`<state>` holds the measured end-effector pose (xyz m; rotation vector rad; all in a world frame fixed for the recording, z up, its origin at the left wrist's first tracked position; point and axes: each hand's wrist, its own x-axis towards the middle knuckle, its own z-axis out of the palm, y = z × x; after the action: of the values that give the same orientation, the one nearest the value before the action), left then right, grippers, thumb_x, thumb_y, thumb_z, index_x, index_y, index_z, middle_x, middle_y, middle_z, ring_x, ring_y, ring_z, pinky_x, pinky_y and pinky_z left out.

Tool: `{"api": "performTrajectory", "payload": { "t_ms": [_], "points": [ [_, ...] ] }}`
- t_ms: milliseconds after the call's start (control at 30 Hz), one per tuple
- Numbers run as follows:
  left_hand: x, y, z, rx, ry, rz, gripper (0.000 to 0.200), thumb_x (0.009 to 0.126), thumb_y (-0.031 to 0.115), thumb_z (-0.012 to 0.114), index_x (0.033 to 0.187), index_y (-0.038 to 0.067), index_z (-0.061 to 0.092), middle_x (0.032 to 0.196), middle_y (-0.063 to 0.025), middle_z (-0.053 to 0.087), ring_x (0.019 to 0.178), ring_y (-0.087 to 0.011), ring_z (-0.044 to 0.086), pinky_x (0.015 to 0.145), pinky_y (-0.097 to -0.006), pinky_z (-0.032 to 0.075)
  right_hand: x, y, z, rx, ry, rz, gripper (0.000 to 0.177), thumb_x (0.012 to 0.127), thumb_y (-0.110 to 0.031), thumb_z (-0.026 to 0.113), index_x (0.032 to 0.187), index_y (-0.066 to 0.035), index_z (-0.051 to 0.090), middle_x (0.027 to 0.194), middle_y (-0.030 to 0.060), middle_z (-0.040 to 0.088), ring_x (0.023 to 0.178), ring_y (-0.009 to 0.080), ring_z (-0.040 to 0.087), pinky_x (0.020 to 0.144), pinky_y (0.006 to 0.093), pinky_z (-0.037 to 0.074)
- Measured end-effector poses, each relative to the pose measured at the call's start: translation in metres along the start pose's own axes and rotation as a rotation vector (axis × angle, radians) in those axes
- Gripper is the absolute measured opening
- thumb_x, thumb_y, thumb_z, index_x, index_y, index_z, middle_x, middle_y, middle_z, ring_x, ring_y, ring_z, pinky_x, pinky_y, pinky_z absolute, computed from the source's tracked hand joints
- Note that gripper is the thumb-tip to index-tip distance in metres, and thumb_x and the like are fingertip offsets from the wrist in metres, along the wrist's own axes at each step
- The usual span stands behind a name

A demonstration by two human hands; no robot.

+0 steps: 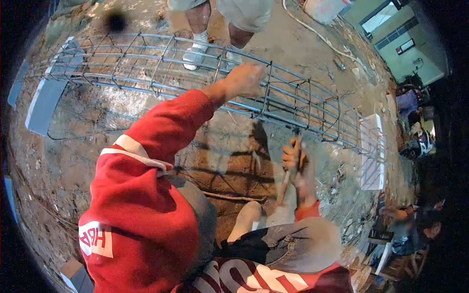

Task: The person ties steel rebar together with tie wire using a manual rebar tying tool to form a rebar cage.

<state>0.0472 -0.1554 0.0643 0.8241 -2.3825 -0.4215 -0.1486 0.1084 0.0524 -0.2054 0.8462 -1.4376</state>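
A long cage of steel bars and square wire ties (166, 61) lies raised across the view. My left hand (244, 80) is closed at the cage's middle, its fingers slightly blurred over the bars. Lower and to the right, my right hand (294, 156) is wrapped round a hand tool (286, 183) that looks like pincers. The tool's head is at the near lower bar, beside a tie. Its jaws are too small to make out.
A pale block (48, 102) bears the cage's left part, and a white block (372, 166) stands under its right end. Beyond the cage stands a person in shorts (243, 14). A dug trench (234, 171) lies below. Another person (408, 229) is at the lower right.
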Motion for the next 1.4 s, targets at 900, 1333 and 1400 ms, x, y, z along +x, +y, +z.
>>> {"api": "performTrajectory", "payload": {
  "t_ms": [900, 1333, 1400],
  "points": [
    [-0.006, -0.007, 0.031, 0.025, 0.221, 0.055, 0.017, 0.076, 0.017, 0.058, 0.071, 0.006, 0.069, 0.072, -0.0176, 0.067, 0.068, -0.0341, 0.068, 0.059, -0.0457, 0.054, 0.122, -0.085, 0.133, -3.262, -0.071, -1.083, 0.04, 0.087, -0.017, 0.05, 0.125, -0.003, 0.054, 0.122, 0.0253, 0.053, 0.115, 0.0368, 0.052, 0.089, 0.0651, 0.035],
    [-0.009, -0.014, 0.055, -0.068, 0.426, 0.104, 0.012, 0.073, 0.017, 0.062, 0.07, 0.006, 0.064, 0.078, -0.0198, 0.065, 0.079, -0.0362, 0.066, 0.064, -0.0441, 0.052, 0.118, -0.099, 0.167, -3.315, -0.347, -0.824, 0.038, 0.083, -0.013, 0.053, 0.121, -0.004, 0.053, 0.113, 0.0215, 0.057, 0.097, 0.0368, 0.058, 0.078, 0.0488, 0.045],
    [-0.013, -0.007, 0.039, -0.126, 0.332, 0.061, 0.012, 0.075, 0.017, 0.061, 0.072, 0.006, 0.063, 0.082, -0.0205, 0.065, 0.084, -0.0366, 0.064, 0.067, -0.0448, 0.051, 0.115, -0.101, 0.181, -3.095, -0.576, -0.644, 0.034, 0.077, -0.011, 0.056, 0.11, -0.002, 0.057, 0.092, 0.0223, 0.065, 0.069, 0.0394, 0.062, 0.058, 0.0437, 0.049]
  ]
}}
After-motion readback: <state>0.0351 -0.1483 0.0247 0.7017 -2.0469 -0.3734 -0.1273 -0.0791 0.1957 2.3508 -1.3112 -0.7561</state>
